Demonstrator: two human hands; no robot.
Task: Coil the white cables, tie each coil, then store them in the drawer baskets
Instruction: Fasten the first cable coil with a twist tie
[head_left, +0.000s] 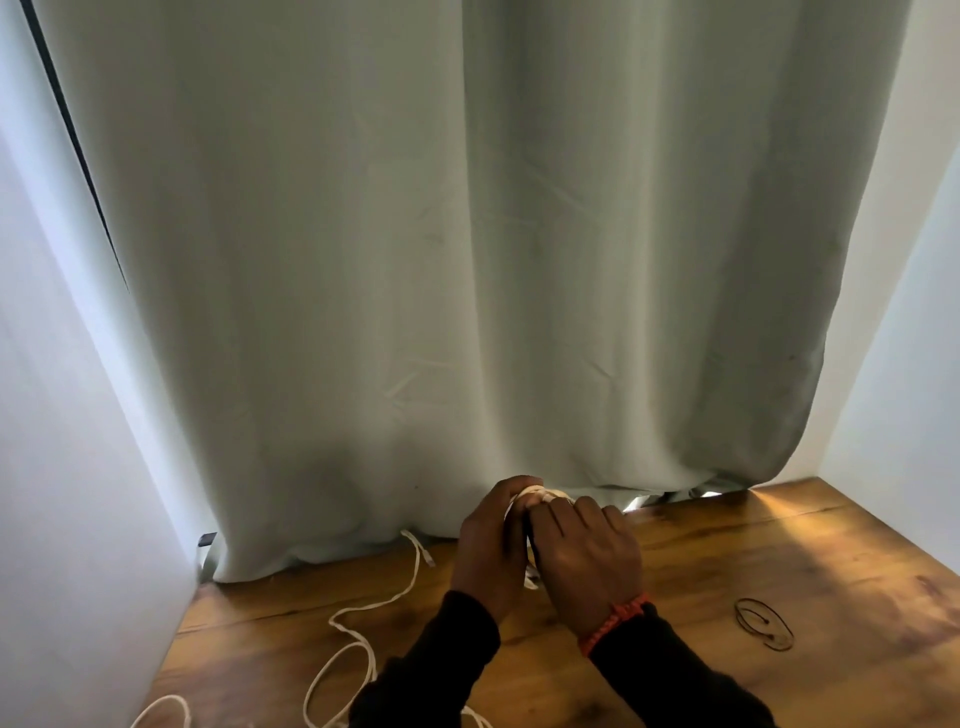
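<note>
White cable (363, 618): a small coil of its turns is held upright between both hands at the far edge of the worktop (779, 571), just before the curtain; its loose length trails left and toward the viewer in slack bends, one plug end lying near the curtain hem. Left hand (491, 545): fingers curled over the coil's top. Right hand (587, 556): fingers wrapped on the coil's near side, orange wristband (613, 621) at the wrist. Dark elastic bands (763, 623): flat on the worktop, well right. Pale curtain (467, 260): hanging behind.

White cable (363, 618) partly coiled between both hands, rest trailing across table
</note>
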